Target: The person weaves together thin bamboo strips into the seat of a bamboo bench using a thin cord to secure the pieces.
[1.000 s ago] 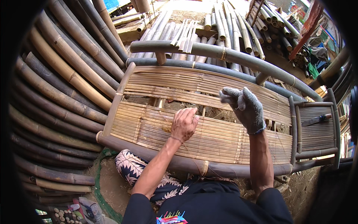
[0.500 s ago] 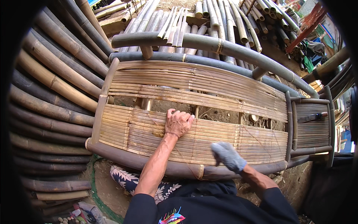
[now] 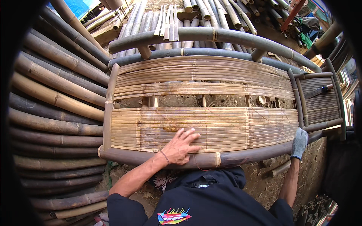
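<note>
A bamboo bench (image 3: 162,155) stretches across in front of me, its seat made of long thin bamboo slats (image 3: 222,126). A long gap runs between the near and far groups of slats, with short crosspieces showing in it. My bare left hand (image 3: 181,147) rests on the near slats by the front rail, fingers spread and holding nothing. My right hand (image 3: 299,144), in a grey glove, is closed over the front rail at the right corner of the seat, beside the end post (image 3: 295,98). Thin reddish cords (image 3: 199,164) lie over the slats and hang by the front rail.
A knife (image 3: 319,92) lies on the small slatted panel (image 3: 320,105) at the right. Curved dark bamboo poles (image 3: 56,116) are stacked at the left. More poles (image 3: 226,19) and several split strips (image 3: 166,22) lie behind the back rail (image 3: 196,34). A short bamboo piece (image 3: 281,168) is on the ground.
My left hand has moved back from the seat gap toward the front rail, and its fingers have spread. My gloved right hand has gone right from over the slats to the seat's corner.
</note>
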`<state>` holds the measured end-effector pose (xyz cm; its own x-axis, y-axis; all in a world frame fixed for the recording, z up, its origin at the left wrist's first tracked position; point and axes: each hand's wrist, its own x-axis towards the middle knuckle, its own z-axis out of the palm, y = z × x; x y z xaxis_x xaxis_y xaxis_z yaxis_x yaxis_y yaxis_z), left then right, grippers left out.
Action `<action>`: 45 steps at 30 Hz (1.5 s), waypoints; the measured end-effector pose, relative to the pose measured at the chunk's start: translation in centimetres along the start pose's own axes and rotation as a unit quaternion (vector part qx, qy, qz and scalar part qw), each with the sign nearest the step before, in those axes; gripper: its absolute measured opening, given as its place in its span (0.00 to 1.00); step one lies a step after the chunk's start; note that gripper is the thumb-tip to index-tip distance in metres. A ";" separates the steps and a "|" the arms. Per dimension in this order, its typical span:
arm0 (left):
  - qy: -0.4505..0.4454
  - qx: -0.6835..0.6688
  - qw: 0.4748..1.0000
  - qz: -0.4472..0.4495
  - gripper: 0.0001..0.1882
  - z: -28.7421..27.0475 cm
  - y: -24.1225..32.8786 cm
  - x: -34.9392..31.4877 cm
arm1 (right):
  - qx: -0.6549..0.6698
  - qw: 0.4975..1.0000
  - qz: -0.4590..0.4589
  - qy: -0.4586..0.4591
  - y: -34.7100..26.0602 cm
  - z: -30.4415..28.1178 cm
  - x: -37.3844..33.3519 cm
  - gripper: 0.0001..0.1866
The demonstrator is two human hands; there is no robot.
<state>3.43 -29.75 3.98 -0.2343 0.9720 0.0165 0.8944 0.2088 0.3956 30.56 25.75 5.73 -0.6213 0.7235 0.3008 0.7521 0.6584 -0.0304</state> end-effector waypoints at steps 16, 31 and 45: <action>0.353 -0.048 0.876 -0.325 0.11 -12.0 -15.0 -5.7 | 0.663 0.708 0.005 -0.243 -36.2 -10.2 -3.9 0.11; -0.137 -0.253 0.900 -0.327 0.18 -2.6 -27.6 -1.9 | 0.341 0.637 -0.531 -0.443 -64.2 19.9 -8.7 0.13; 0.156 -0.569 0.747 -0.307 0.09 -11.5 -16.4 -5.0 | 0.495 0.769 -0.403 -0.044 -57.8 0.0 -11.8 0.07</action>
<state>-14.40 -39.22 7.95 -0.7031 0.6215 -0.3454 -0.2791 0.2056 0.9380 -5.56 -20.80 3.96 -0.8428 -0.0185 0.5379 -0.3927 0.7044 -0.5912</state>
